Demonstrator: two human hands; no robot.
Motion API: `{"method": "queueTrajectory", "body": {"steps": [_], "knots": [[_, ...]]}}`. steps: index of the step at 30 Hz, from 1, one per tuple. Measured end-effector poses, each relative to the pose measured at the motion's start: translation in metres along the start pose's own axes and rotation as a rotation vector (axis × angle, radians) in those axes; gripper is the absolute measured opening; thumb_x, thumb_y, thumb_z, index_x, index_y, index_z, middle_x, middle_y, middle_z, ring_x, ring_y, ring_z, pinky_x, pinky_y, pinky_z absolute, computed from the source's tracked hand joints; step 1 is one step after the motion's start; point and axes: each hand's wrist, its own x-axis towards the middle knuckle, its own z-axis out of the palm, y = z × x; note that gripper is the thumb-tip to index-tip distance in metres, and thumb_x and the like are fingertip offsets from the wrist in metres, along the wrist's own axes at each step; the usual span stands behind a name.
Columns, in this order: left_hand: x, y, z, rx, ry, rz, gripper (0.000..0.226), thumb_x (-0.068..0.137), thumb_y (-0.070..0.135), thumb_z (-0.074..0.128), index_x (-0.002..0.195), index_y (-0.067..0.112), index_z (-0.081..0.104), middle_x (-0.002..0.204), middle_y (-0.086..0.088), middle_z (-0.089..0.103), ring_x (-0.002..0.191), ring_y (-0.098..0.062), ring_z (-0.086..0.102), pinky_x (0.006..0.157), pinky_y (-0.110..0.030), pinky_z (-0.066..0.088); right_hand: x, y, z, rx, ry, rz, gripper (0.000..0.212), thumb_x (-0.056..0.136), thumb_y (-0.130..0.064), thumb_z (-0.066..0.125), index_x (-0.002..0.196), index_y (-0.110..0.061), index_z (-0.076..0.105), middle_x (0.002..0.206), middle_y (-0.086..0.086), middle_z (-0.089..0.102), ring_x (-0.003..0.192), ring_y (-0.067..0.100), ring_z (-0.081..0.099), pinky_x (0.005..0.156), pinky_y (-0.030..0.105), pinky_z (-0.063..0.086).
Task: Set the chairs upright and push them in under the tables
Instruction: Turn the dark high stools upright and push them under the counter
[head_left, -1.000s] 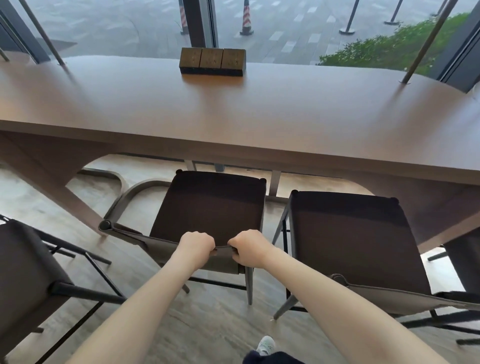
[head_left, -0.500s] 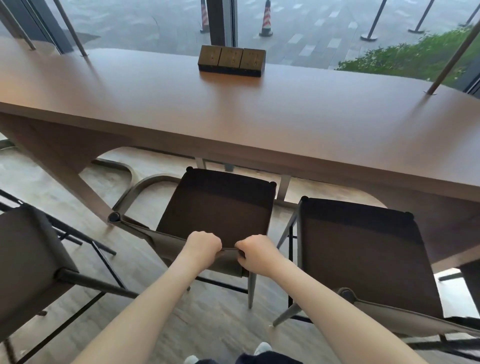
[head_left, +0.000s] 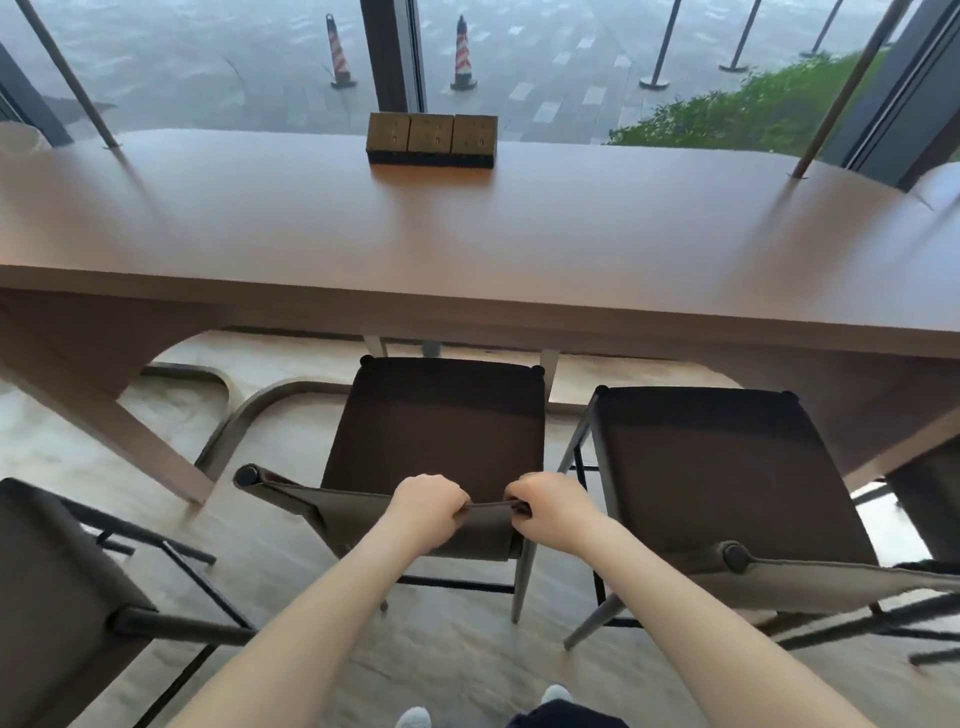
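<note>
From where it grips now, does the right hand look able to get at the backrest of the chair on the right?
Probably yes. The right hand grips the middle chair's backrest, and the right chair's backrest sits just beside it with only open air between. It would have to let go first.

Legible text, labels, brands, numbers: none found anywhere in view. The three brass-coloured square socket plates (head_left: 431, 134) at the far edge of the long brown wooden desk (head_left: 467, 244) show only small dark marks, too small to read as characters. The two red-and-white striped traffic cones (head_left: 463, 52) outside the window bear stripes only.
</note>
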Motion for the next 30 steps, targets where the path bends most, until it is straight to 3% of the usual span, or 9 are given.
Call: {"method": "queueTrajectory", "body": {"steps": [4,9,12,15,18,23,30], "knots": [[-0.011,-0.043,0.004,-0.038,0.003,0.023,0.030,0.097,0.036,0.047,0.116,0.029,0.068,0.104,0.004,0.071,0.092,-0.018,0.066,0.072,-0.028,0.048,-0.001,-0.008,-0.002,-0.008,-0.002,0.095,0.018,0.089,-0.023,0.052,0.098,-0.017,0.067,0.096,0.001,0.059,0.084,0.021,0.058,0.065,0.028,0.044],[-0.028,-0.115,0.015,-0.007,-0.061,-0.080,0.027,0.094,0.041,0.051,0.103,0.025,0.072,0.086,0.008,0.067,0.077,-0.013,0.062,0.066,-0.024,0.050,-0.001,-0.023,0.007,-0.082,0.068,0.262,0.020,0.092,-0.027,0.055,0.099,-0.012,0.067,0.101,0.006,0.060,0.089,0.026,0.062,0.068,0.028,0.043],[-0.039,-0.147,0.016,0.071,-0.051,-0.105,0.033,0.096,0.049,0.047,0.100,0.025,0.069,0.087,0.005,0.066,0.082,-0.015,0.063,0.063,-0.024,0.044,-0.001,-0.030,0.007,-0.075,0.090,0.330,0.025,0.093,-0.032,0.058,0.099,-0.009,0.068,0.098,0.007,0.059,0.092,0.027,0.062,0.074,0.030,0.047],[-0.042,-0.152,0.012,0.067,-0.041,-0.088,0.034,0.096,0.049,0.046,0.101,0.024,0.068,0.095,0.002,0.068,0.091,-0.019,0.064,0.066,-0.027,0.044,-0.001,-0.034,0.004,-0.079,0.107,0.340,0.028,0.093,-0.034,0.057,0.098,-0.009,0.068,0.092,0.006,0.057,0.093,0.027,0.063,0.075,0.030,0.045],[-0.044,-0.151,0.015,0.055,-0.036,-0.054,0.033,0.097,0.048,0.046,0.102,0.024,0.068,0.095,0.002,0.068,0.091,-0.019,0.064,0.068,-0.027,0.046,-0.005,-0.035,0.004,-0.079,0.100,0.331,0.029,0.092,-0.034,0.057,0.098,-0.008,0.069,0.100,0.008,0.062,0.094,0.027,0.062,0.081,0.033,0.048],[-0.056,-0.151,0.023,0.115,0.007,-0.014,0.035,0.097,0.050,0.044,0.102,0.025,0.067,0.099,0.002,0.068,0.095,-0.021,0.064,0.069,-0.028,0.042,-0.016,-0.040,0.010,-0.079,0.103,0.321,0.028,0.093,-0.034,0.057,0.096,-0.010,0.070,0.098,0.005,0.063,0.091,0.025,0.063,0.077,0.030,0.045],[-0.066,-0.151,0.024,0.100,0.019,-0.021,0.033,0.096,0.051,0.044,0.099,0.027,0.067,0.094,0.005,0.067,0.091,-0.018,0.064,0.064,-0.026,0.041,-0.022,-0.046,0.013,-0.051,0.126,0.324,0.027,0.092,-0.035,0.059,0.096,-0.010,0.071,0.098,0.005,0.064,0.089,0.024,0.063,0.077,0.029,0.048]]}}
